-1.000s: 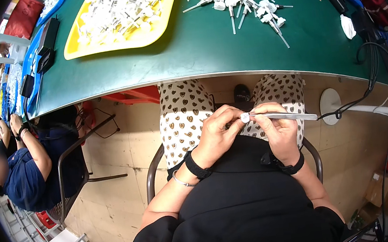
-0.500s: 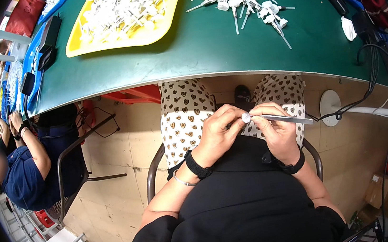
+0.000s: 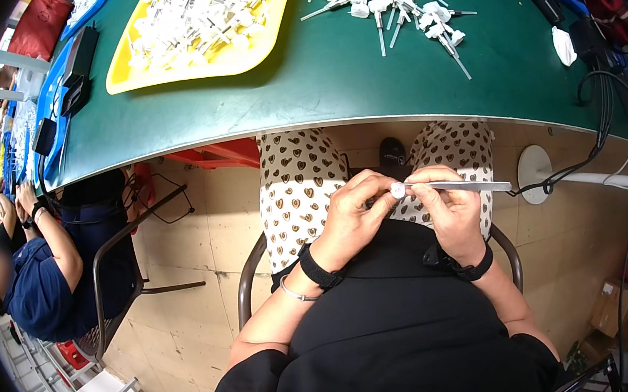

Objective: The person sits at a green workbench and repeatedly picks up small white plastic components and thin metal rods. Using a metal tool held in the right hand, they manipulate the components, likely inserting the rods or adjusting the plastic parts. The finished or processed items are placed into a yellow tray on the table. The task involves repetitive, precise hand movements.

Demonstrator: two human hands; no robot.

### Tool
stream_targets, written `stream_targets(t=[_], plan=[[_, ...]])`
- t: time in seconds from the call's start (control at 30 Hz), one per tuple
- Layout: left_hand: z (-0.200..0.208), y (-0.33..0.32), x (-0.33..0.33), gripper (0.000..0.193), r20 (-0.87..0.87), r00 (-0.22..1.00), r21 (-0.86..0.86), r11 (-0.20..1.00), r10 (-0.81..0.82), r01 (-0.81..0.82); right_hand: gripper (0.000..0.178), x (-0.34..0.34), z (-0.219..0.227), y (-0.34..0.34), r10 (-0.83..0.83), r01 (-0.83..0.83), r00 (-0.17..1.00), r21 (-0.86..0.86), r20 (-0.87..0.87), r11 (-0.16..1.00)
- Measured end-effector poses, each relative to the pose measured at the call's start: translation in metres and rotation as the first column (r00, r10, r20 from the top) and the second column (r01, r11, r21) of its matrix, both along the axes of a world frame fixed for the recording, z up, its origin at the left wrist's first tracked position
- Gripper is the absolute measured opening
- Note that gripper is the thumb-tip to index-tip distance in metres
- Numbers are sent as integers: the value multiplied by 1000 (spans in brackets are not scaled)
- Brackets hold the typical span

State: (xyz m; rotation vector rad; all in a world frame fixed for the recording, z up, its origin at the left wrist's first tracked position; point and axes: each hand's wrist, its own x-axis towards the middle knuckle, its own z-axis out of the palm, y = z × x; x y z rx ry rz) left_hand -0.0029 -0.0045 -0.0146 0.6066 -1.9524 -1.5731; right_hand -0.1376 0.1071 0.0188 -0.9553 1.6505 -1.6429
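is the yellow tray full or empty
Well filled: white pieces with thin stems are heaped over most of the visible yellow tray; its far end lies outside the picture.

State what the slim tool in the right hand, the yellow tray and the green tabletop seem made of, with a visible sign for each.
Slim tool: probably metal, smooth, judging by its silvery-grey sheen.
Yellow tray: likely moulded plastic, glossy, with even colour and a rounded corner.
Green tabletop: smooth, slightly shiny, perhaps vinyl or rubber, given its soft glare.

Can read no words, numbers or signs anywhere, finding just a small pale patch (image 3: pixel 610 287) on the brown cardboard box (image 3: pixel 610 308) at lower right, too tiny to decipher.
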Motion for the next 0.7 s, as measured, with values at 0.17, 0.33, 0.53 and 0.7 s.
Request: stream_targets(t=[0.17,0.33,0.53,0.7], plan=[[0,0,1,9,2,1000,26,1000,4,-4,10,1,4,-1,4,-5,986,-4,-169,1000],[0,0,1,9,1,1000,11,1000,9,-9,10,1,9,-3,35,-37,951,-1,-308,999],[0,0,1,8,-18,1000,80,997,11,-9,8,1,-2,0,-15,11,998,-53,-67,999],[2,0,0,8,-30,999,69,997,23,-21,9,1,1,-1,-7,2,990,-33,-139,999]])
